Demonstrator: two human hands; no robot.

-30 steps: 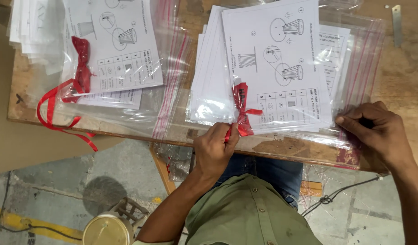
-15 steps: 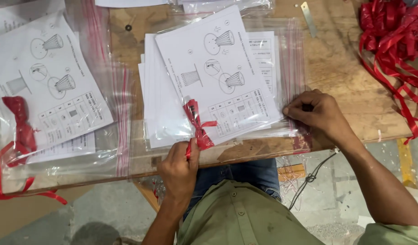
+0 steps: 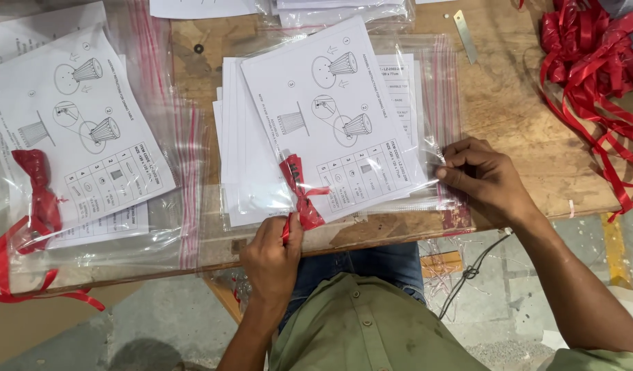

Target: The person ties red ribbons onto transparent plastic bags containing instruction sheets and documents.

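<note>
A clear zip bag (image 3: 426,89) holding a white instruction sheet (image 3: 330,117) and a small red ribbon-tied packet (image 3: 299,196) lay in the middle of the frame, on top of a stack of like sheets on the wooden table (image 3: 515,124). The left hand (image 3: 272,257), at lower centre, was closed in a pinch on the lower end of the red packet through the plastic. The right hand (image 3: 485,180), right of centre, was curled with its fingertips (image 3: 445,165) pinched on the bag's red-striped zip edge. The step in hand was judged to be the sealing of the filled bag. For the next move, the pinch would have to be run along the zip strip while the contents were held flat. A finished bag (image 3: 90,158) lay at the left, and loose red ribbons (image 3: 598,62) were heaped at the upper right.
</note>
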